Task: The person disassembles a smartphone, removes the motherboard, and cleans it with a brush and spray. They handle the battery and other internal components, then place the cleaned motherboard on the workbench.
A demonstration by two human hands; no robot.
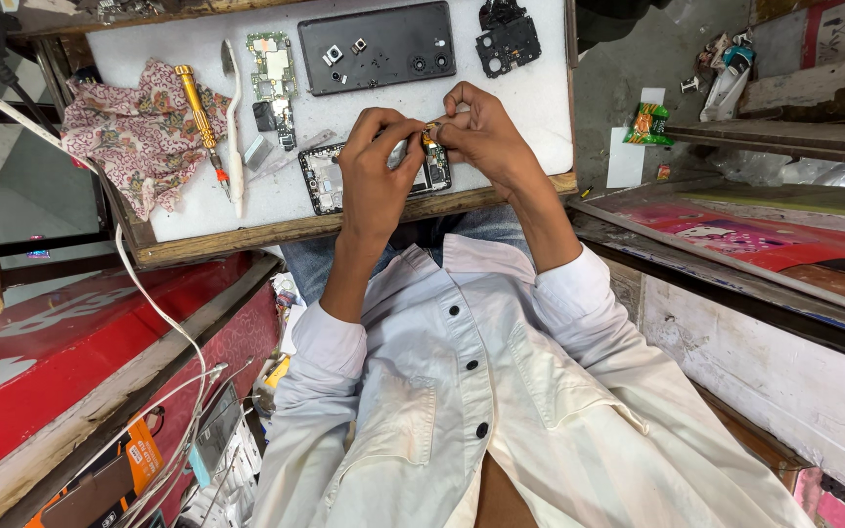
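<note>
White worktop with a wooden rim, cramped stall around it; red panels to the left, concrete floor on the right.

Small part, gold and dark, sits pinched between both hands just above the open phone at the near edge of the worktop; too small to tell what it is.

Left hand: fingers curled in, thumb and forefinger tips closed at the part; looks like it also grips a thin metal tool, can't confirm.

Right hand: fingers bent tight, tips closed on the same part from the other side; both hands touch at the fingertips.

Phone lies flat under the hands, back off, innards showing; right half hidden by the hands.

Further out on the worktop: black back cover lying inside-up, with small loose bits on it; black bracket just right of it; green board left of the cover; white spudger lying lengthwise beside the board; gold screwdriver resting on a floral cloth at the left end.

White cable runs from upper left down past the worktop edge to the lower left.

Person wears a white shirt with dark buttons, sleeves pushed to the forearm; jeans visible under the worktop edge.

Green packet on the floor to the right, well apart from the worktop.
</note>
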